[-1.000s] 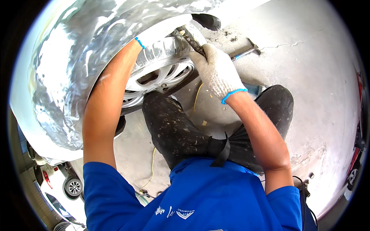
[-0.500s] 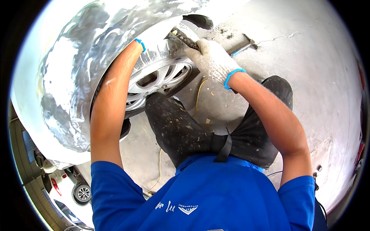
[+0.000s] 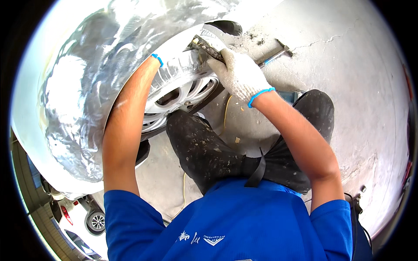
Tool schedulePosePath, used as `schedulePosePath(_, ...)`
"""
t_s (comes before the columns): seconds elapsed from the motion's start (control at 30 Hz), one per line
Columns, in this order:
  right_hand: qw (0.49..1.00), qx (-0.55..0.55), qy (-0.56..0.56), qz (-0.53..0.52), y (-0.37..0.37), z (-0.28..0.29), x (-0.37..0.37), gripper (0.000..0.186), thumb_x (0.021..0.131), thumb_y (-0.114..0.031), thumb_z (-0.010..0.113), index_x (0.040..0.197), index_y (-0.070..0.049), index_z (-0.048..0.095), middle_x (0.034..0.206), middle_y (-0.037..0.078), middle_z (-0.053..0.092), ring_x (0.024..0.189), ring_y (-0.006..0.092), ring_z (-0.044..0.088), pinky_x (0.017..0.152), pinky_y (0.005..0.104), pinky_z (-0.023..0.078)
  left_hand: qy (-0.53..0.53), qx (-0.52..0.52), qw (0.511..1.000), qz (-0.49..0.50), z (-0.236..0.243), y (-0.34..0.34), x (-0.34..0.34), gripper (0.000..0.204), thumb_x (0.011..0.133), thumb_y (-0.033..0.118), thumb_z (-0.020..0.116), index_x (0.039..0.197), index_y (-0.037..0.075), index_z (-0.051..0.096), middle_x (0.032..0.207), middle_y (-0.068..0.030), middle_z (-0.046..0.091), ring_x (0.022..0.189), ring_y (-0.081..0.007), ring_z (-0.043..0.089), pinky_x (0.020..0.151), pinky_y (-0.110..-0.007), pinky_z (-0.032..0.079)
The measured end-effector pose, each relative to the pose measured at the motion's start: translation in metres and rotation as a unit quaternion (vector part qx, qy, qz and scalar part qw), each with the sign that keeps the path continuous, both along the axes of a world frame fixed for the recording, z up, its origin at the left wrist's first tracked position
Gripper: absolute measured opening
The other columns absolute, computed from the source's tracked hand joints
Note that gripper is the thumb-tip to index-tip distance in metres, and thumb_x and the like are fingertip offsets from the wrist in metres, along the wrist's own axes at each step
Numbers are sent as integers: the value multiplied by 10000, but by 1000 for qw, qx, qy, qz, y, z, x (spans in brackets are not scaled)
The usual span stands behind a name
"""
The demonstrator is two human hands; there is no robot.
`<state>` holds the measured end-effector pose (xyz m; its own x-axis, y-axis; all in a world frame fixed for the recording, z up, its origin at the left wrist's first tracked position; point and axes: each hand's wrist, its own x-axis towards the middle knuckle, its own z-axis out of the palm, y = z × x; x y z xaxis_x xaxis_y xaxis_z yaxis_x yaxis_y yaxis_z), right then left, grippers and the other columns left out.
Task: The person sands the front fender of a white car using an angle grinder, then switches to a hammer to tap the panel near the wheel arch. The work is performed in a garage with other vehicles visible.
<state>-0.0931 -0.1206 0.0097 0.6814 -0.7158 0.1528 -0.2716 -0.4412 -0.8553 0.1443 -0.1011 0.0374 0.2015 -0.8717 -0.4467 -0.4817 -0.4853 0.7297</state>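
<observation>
My left hand reaches inside the wheel arch, behind a car's fender (image 3: 74, 108) with a patchy, bare-metal shine. Only the blue cuff of its glove (image 3: 157, 60) shows at the fender's edge; the fingers are hidden. In a white knitted glove, my right hand (image 3: 241, 74) is closed around a dark, dirt-speckled bar (image 3: 208, 47). The bar's far end points up and left, over the tire (image 3: 178, 69) and close to the arch edge; whether it touches anything I cannot tell. Below is the silver spoked wheel (image 3: 180, 100).
A hammer (image 3: 278, 53) with a partly blue handle lies on the concrete floor (image 3: 348, 87), beyond my right hand. A yellow cord (image 3: 227, 114) runs along the floor near the wheel. My left knee (image 3: 183, 124) is against the wheel. A white car (image 3: 80, 222) stands at the lower left.
My right hand and the bar have shifted slightly down, and my right elbow has come inward a little. My left hand stays behind the fender.
</observation>
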Motion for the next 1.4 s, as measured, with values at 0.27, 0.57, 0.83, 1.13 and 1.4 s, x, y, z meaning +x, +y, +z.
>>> schedulePosePath(0.27,992,14,125,25,2,54,-20,388,993,-355,528,1014,0,684,904,273,694,881,446,673,806,507,534,6,-33,997,-68,-13,3,25,290,1050,291,505,1134,53,647,1119,-6,618,1096,-112,527,1014,-282,392)
schedulePosePath(0.57,967,-59,222,107,-48,55,-22,469,1046,-408,461,1085,-2,692,865,239,698,845,388,688,795,481,527,1,-59,997,-58,29,2,-34,418,1040,440,512,1178,68,646,1032,3,598,953,-110,514,925,-272,423)
schedulePosePath(0.83,968,-114,221,45,-39,51,-23,500,1044,-471,459,1003,-32,694,820,213,700,800,369,697,750,460,546,14,-81,996,40,24,2,-49,423,1007,488,550,1033,83,670,941,12,602,877,-112,515,827,-278,441)
schedulePosePath(1.13,967,-80,227,89,-41,64,-22,516,1039,-468,478,1034,2,690,801,236,699,772,359,701,741,447,543,25,-52,998,-11,24,-1,-44,480,1007,532,505,1064,89,681,967,-4,601,873,-125,505,836,-292,430)
schedulePosePath(1.4,967,-126,216,45,-37,51,-21,566,1015,-525,460,975,-27,727,907,239,716,867,415,699,809,493,551,73,-4,997,-11,15,-3,-36,431,1018,493,521,1139,116,690,1020,-6,624,936,-120,500,875,-323,419)
